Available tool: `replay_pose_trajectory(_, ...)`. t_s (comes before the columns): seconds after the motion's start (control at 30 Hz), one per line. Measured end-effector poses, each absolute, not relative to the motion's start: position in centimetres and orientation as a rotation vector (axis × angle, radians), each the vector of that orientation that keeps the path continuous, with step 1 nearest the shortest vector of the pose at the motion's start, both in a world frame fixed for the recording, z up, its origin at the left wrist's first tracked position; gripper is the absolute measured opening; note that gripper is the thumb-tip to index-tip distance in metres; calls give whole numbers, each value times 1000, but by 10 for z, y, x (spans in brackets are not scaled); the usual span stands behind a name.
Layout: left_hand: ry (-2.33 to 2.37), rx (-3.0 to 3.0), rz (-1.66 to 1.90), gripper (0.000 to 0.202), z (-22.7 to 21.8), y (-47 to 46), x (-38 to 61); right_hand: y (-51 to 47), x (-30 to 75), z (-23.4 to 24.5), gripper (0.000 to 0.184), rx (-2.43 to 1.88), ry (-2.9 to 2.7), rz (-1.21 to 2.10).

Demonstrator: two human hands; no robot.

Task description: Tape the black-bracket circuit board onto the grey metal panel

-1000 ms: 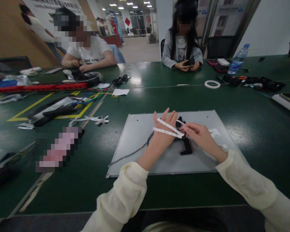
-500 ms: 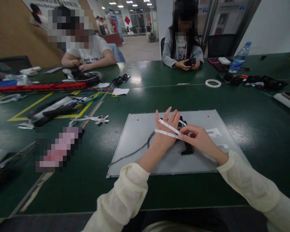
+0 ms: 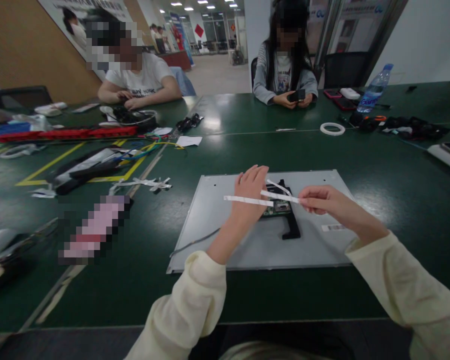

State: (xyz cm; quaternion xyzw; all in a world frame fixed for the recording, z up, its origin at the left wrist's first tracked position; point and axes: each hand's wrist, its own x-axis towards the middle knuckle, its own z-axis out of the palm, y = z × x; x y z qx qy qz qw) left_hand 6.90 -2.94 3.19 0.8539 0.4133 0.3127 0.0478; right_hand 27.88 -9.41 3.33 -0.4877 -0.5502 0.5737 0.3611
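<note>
My left hand (image 3: 248, 192) is raised over a flat grey panel (image 3: 198, 215), its fingers loosely extended and its palm turned away. One white tape strip (image 3: 234, 199) lies across the back of that hand, its right end sticking out past the hand. My right hand (image 3: 318, 200) pinches the end of another tape strip (image 3: 285, 197), drawn out to the right with its left end by the left hand. A third strip (image 3: 279, 186) runs just above. Under the strips are a green circuit board (image 3: 281, 208) and a black bracket (image 3: 293, 227) on the panel. A grey cable (image 3: 195, 242) leads off left.
A roll of white tape (image 3: 332, 129) lies beyond the panel, near a water bottle (image 3: 375, 92). To the left are a pixelated pink object (image 3: 97, 227), crumpled tape strips (image 3: 150, 184) and a bundle with wires (image 3: 86, 170). Two people sit across the table.
My right hand has moved right, pulling one tape strip away from the left hand. My left hand has turned and its fingers have come together, uncovering more of the circuit board.
</note>
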Motion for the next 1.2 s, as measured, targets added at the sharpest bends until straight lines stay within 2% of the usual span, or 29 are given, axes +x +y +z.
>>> replay_pose_trajectory(0.07,1127,2367,998,34,38,-26,64,-93,291,35,27,-1323,-1516,1582)
replay_pose_trajectory(0.17,958,2155,850,31,47,-29,61,-92,300,36,29,-1376,-1601,1626)
replay_pose_trajectory(0.37,776,2307,519,39,58,-54,70,-94,302,42,30,-1358,-1732,1674)
replay_pose_trajectory(0.57,942,2363,408,16,52,-66,76,-92,306,32,27,-1373,-1794,1591)
replay_pose_trajectory(0.67,1092,2404,397,16,44,-71,78,-91,303,22,26,-1418,-1861,1530)
replay_pose_trajectory(0.77,1155,2474,373,20,36,-77,80,-94,296,20,27,-1558,-2001,1329)
replay_pose_trajectory(0.97,1134,2602,326,20,27,-81,80,-106,277,26,34,-1850,-2325,579)
replay_pose_trajectory(1.2,1119,2732,206,19,20,-82,81,-110,264,23,27,-1934,-2569,112)
